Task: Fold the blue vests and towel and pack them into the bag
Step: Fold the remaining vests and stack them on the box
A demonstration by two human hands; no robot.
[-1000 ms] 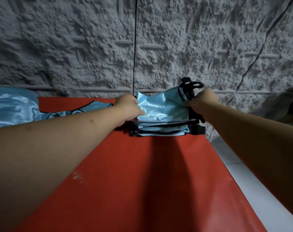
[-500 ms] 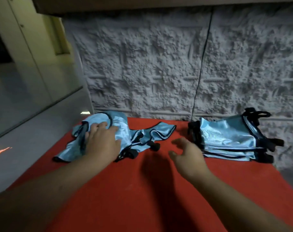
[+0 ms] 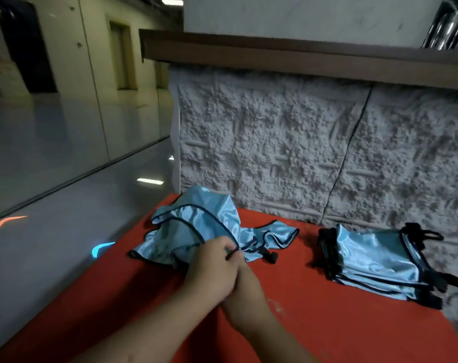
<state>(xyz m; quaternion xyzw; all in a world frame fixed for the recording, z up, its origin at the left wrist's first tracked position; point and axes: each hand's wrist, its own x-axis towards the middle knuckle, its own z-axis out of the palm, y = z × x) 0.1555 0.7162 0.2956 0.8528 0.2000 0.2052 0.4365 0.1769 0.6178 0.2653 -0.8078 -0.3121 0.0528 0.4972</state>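
Two hands meet at the near edge of a crumpled blue vest (image 3: 196,231) on the left part of the red bench (image 3: 327,323). Left hand (image 3: 212,268) lies on top, its fingers curled round the dark-piped hem of the vest; the right hand (image 3: 245,281) sits just under and beside it, mostly covered, so its grip cannot be told for sure, though it touches the same bit of cloth. Both hands are pressed together, with the forearms reaching in from the bottom of the view.

Loose and unfolded, the vest is heaped up toward the wall, with one flap trailing right and a black buckle (image 3: 271,257) lying at its edge. Well apart to the right, a stack of folded blue vests (image 3: 374,263) rests flat on the bench, black straps sticking out at its ends. A rough grey textured wall (image 3: 288,142) rises straight behind the bench, capped by a brown ledge (image 3: 275,52). To the left, a glossy floor (image 3: 52,205) reflects coloured lights.
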